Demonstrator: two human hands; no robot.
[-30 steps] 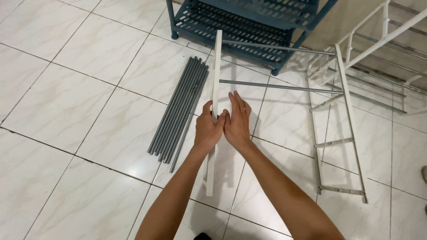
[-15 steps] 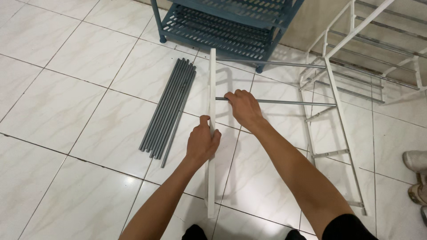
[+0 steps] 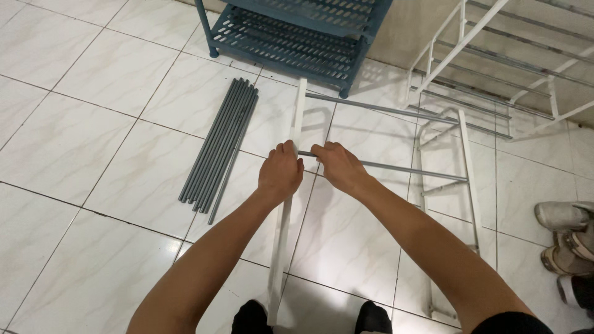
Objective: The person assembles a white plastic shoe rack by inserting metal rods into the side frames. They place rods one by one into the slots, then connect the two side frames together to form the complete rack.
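Note:
A long white upright bar [image 3: 297, 111] stands on the tiled floor in front of me, running from between my feet toward the blue rack. My left hand [image 3: 279, 173] is wrapped around its middle. My right hand [image 3: 334, 166] grips the near end of a thin grey rod [image 3: 408, 170] that runs out to the right, its end meeting the white bar beside my left hand. A second grey rod [image 3: 371, 108] joins the bar higher up and also runs right.
A bundle of several grey rods [image 3: 219, 148] lies on the floor to the left. A blue slatted rack [image 3: 291, 37] stands at the top. A white ladder-like frame [image 3: 461, 185] lies at right, with a larger white rack [image 3: 495, 68] behind. Shoes [image 3: 566, 235] sit at the right edge.
My right hand moved from the white bar out to a grey rod and brought its end against the bar. My left hand stayed on the bar, sliding slightly upward.

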